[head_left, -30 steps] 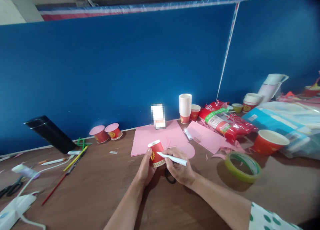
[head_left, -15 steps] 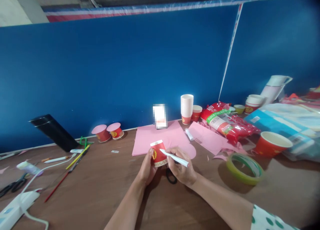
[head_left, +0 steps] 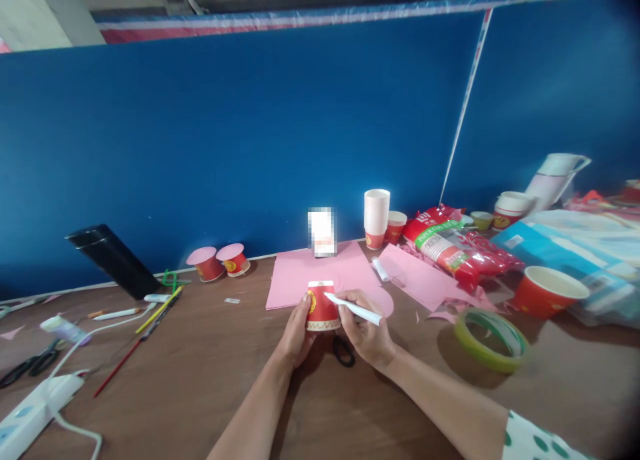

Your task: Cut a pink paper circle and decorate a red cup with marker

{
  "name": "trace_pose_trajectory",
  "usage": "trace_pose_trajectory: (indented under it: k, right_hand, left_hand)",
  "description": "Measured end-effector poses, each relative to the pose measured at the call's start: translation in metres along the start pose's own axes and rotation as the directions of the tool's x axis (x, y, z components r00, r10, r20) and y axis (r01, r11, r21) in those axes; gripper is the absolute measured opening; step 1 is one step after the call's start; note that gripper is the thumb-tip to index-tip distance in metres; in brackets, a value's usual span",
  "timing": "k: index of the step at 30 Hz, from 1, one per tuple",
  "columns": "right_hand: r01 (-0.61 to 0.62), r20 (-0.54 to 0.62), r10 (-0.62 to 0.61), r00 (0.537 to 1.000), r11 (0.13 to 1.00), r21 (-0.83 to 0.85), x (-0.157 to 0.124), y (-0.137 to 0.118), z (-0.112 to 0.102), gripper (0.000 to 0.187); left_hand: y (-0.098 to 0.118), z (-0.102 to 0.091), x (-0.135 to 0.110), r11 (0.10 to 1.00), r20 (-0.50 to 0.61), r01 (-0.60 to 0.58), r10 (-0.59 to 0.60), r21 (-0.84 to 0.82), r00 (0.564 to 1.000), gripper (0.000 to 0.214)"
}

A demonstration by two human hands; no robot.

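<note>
My left hand (head_left: 296, 332) is closed round the left side of a red paper cup (head_left: 324, 305), held upside down above the table. The cup has a gold emblem, a white band at the top and a drawn zigzag along its lower rim. Between the fingers of my right hand (head_left: 367, 333) is a white marker pen (head_left: 357, 309), its tip at the cup's upper front; whether it touches I cannot tell. Black scissor handles (head_left: 343, 351) show partly below the cup. Behind it lie pink paper sheets (head_left: 295, 273).
Two red cups with pink discs (head_left: 233, 260) stand left of the paper, near a black bottle (head_left: 115, 260). To the right are a tape roll (head_left: 493, 340), a red cup (head_left: 547, 293), a plastic cup package (head_left: 450, 243) and stacked cups (head_left: 376, 217). A power strip (head_left: 40, 407) lies at front left.
The red paper cup has turned from a tilt to more upright. The marker pen tip has moved up the cup towards its top band.
</note>
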State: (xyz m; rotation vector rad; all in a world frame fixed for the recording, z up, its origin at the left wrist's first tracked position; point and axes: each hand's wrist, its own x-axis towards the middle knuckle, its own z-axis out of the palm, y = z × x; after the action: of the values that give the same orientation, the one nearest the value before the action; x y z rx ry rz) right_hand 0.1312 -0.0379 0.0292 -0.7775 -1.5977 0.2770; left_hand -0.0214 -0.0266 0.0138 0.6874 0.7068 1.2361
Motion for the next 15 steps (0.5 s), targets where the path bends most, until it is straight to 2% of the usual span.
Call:
trace_pose_trajectory:
  k: [8,15]
  right_hand:
    - [0.069,0.027,-0.068,0.997,0.997,-0.03,0.0003,-0.0002,-0.0007,0.017]
    - [0.064,0.022,-0.064,0.998,0.998,-0.026,0.0011,-0.0004,-0.0008,0.017]
  left_hand:
    - [0.0004,0.0007,0.0004,1.0,-0.004,-0.012,0.012,-0.002,1.0,0.035]
    - [-0.0001,-0.0011,0.0017,1.0,0.015,-0.014,0.014,-0.002,1.0,0.037]
